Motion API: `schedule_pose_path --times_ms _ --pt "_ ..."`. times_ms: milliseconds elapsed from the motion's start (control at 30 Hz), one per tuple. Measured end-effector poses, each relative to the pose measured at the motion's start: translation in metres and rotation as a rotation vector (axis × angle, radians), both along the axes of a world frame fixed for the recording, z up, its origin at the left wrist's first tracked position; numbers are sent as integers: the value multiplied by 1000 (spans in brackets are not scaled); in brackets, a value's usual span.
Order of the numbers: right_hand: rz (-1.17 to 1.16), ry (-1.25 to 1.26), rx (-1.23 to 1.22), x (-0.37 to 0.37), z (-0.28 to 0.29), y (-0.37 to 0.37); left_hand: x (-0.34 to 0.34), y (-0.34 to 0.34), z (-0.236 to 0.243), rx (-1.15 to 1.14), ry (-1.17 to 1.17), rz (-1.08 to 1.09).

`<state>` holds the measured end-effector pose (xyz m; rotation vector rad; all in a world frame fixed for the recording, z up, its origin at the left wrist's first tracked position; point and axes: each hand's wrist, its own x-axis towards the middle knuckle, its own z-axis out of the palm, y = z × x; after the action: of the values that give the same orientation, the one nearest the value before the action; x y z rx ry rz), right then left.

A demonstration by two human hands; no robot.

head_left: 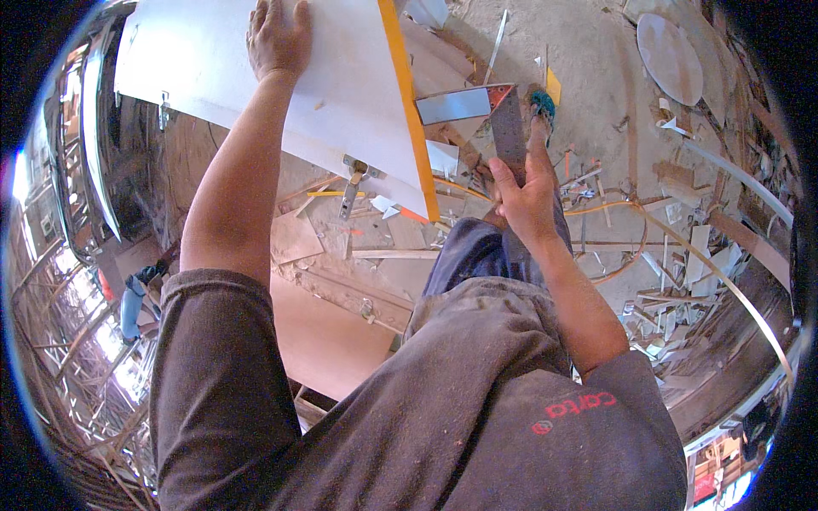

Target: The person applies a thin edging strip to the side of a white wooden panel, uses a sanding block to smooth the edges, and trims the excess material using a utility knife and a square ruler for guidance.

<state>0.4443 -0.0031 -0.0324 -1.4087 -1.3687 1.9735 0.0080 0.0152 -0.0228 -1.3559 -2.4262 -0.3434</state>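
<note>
My left hand (281, 43) rests flat on a large white panel (341, 94), fingers stretched toward its far side. A yellow-orange edge strip (404, 94) runs along the panel's right side. On its near side is a metal hinge (354, 173) with one arm hanging out. To the right, my right hand (524, 200) closes round the near end of a dark flat bar (509, 136), its thumb on the left side. A red triangular piece with holes (499, 96) sits at the bar's far end, next to a shiny bluish rectangle (454, 106).
Offcuts and scraps (669, 298) litter the floor. A thin hose (699, 260) curves along the right. Nearer me lies a brown board (328, 336). A pale oval piece (670, 58) lies far right. My foot wears a teal shoe (542, 106). A blue-handled tool (132, 308) is at the left.
</note>
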Motion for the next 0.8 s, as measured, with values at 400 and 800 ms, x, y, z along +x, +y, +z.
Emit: schedule_pose_path --times_ms 400,800 --pt "52 -87 193 -8 -1 6 -18 0 -11 4 -70 -28" --pt "-293 -266 312 31 -51 159 12 4 17 -52 -154 135"
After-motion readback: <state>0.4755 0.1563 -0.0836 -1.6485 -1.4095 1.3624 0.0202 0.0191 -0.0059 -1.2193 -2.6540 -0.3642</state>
